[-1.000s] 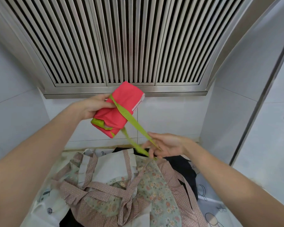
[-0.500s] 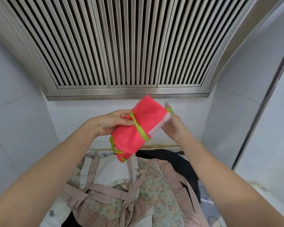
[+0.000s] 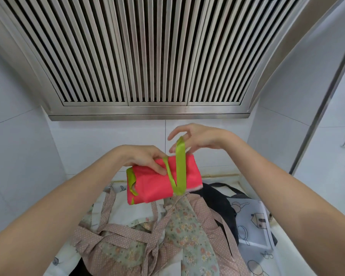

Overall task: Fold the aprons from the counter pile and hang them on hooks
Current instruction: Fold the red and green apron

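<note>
A folded red apron [image 3: 155,182] with lime-green trim is held in the air above the counter pile. My left hand [image 3: 145,159] grips its top left part, thumb pressed on the front. A lime-green strap [image 3: 180,166] wraps round the bundle and rises from it. My right hand [image 3: 191,137] pinches the strap's upper end just above the bundle. Below lies the pile: a floral apron with pink dotted ties [image 3: 179,236], a black apron [image 3: 219,196] and a white apron with cartoon prints [image 3: 253,222].
A steel range hood [image 3: 147,56] with slatted vents hangs overhead, close to my hands. White tiled walls [image 3: 18,156] close in on the left, back and right. A metal frame post [image 3: 317,124] runs down the right side. No hooks are in view.
The strap hung loose from the bundle to my right hand a second ago. It has since gone round the bundle, and my right hand has come up over the top with its end.
</note>
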### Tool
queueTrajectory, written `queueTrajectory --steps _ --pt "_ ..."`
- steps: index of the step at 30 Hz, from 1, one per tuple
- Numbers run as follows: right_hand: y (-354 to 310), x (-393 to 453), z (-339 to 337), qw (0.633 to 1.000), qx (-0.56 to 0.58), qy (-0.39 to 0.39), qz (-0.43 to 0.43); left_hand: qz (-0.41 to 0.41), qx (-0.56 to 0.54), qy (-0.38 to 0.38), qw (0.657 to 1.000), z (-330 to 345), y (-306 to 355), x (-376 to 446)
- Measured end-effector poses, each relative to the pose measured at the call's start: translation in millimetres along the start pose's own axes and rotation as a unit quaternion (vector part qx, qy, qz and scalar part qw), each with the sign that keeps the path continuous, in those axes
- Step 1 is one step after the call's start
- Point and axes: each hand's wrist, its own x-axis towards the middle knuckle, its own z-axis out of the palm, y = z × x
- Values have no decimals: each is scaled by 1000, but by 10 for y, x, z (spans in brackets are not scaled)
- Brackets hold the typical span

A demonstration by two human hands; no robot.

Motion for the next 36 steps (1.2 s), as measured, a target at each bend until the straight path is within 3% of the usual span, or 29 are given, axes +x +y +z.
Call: queueTrajectory --steps 2,4,9,12,16,20,23,25,27,30,34,36 --pt "-82 44 77 996 -73 -49 23 -5 106 -17 994 108 142 53" --pt "-103 92 182 994 -93 -40 29 -6 157 -16 987 163 207 128" --pt "63 80 320 977 -99 181 51 -18 113 14 993 105 84 197" --pt "139 109 473 958 -169 215 91 -1 111 23 994 190 108 253" --pt "314 57 581 890 -270 343 135 25 101 48 993 364 201 437" --pt "635 -186 354 877 -138 402 226 10 158 90 983 272 273 469" --pt "790 -343 163 866 -51 430 251 -13 -14 64 998 230 245 417" --pt "805 -378 92 866 -4 434 249 16 -124 42 991 328 245 448" --pt "791 -381 57 883 57 410 220 65 -183 38 980 474 284 520" --pt "638 -424 59 900 184 360 161 106 -128 -5 986 613 332 586" --pt "514 -445 -98 839 287 456 74 128 -143 -44 980 540 413 546" --pt "519 -488 -180 842 287 451 72 139 -156 -28 978 464 444 517"
